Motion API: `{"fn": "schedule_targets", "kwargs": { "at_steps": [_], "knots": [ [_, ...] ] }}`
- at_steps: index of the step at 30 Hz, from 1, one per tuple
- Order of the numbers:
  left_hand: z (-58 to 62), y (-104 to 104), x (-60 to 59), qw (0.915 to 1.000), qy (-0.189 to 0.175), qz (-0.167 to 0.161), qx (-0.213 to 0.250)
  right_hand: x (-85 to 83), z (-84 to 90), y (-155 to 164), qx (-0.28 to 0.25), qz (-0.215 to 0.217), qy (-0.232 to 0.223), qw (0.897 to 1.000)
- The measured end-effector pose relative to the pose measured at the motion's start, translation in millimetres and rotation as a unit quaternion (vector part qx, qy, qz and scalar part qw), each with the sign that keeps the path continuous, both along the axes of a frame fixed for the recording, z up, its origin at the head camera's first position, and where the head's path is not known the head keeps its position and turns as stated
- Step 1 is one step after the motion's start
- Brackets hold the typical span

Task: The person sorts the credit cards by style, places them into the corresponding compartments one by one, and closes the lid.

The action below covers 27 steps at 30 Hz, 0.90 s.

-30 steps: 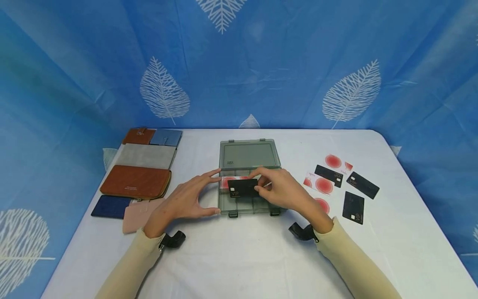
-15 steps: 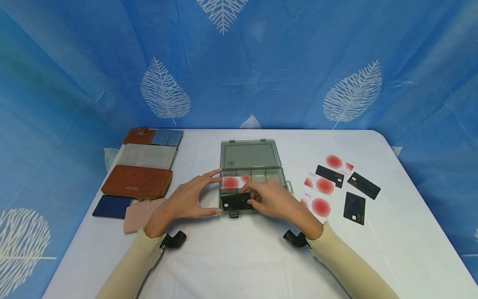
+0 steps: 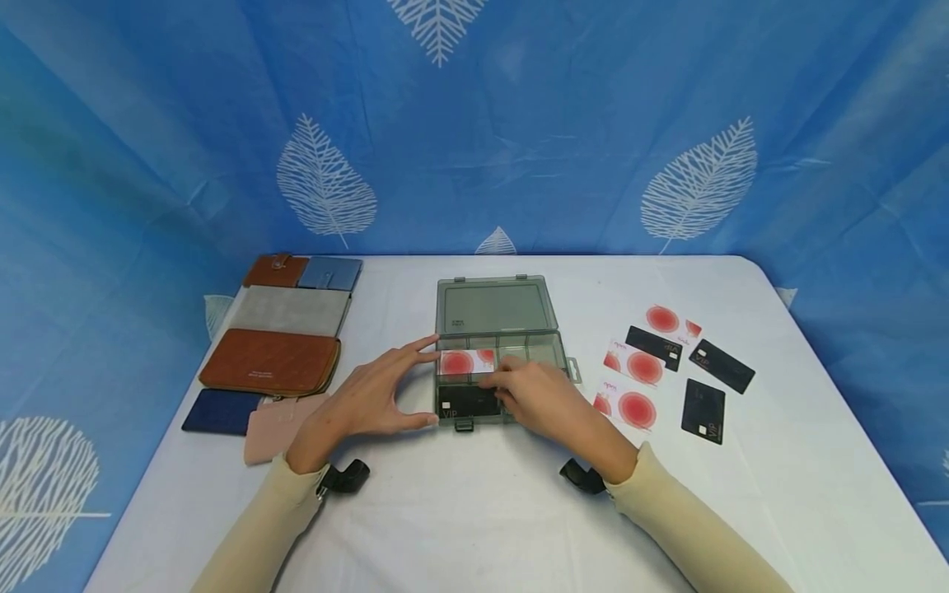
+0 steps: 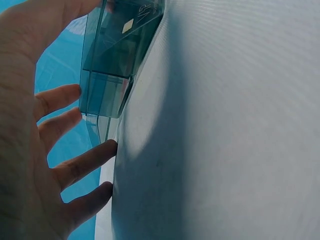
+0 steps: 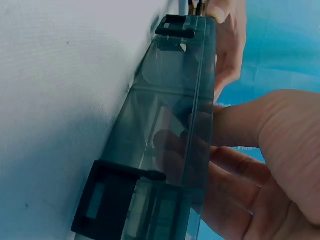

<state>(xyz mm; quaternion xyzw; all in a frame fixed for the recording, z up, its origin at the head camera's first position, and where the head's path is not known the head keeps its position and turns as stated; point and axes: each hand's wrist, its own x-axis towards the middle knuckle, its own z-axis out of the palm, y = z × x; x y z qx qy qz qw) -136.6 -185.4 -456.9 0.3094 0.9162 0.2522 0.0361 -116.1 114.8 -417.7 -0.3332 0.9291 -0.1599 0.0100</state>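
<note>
Two cards are in the box [image 3: 495, 362]: the black card [image 3: 467, 402] is pressed down by right-hand [image 3: 544, 401] fingers, the box steadied by the spread left hand [image 3: 371, 398]. Six cards [image 3: 670, 362] are left on the bench [image 3: 474, 511].

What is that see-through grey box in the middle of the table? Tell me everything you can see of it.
The organizer box is smoky grey clear plastic, lying open on the white table with its lid flat behind it. Dividers split the base into compartments, and two dark latches sit on the front wall. A red-and-white card and a black card lie inside at the left. The left hand touches its left side with straight fingers; the right hand reaches into it beside the black card.
</note>
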Motion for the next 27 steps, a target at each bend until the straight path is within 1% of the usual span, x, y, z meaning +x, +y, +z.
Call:
{"fn": "schedule_targets", "kwargs": {
  "at_steps": [4, 9, 20, 27],
  "knots": [
    [-0.4, -1.0, 0.9, 1.0000, -0.003, 0.006, 0.001, 2.2, -0.1, -4.1, 0.021, 0.005, 0.014, 1.000],
    [-1.0, -2.3, 2.4, 1.0000, -0.002, 0.005, 0.002, 4.1, -1.9, -5.6, 0.025, 0.017, 0.015, 0.999],
    [-0.7, -1.9, 2.1, 1.0000, 0.006, 0.002, 0.001, 2.7, -3.7, -1.8, 0.037, 0.008, -0.014, 0.999],
    [-0.8, -0.1, 1.1, 1.0000, -0.002, 0.006, -0.001, 4.2, 2.6, 3.5, 0.038, 0.006, -0.027, 0.999]
  ]
}}
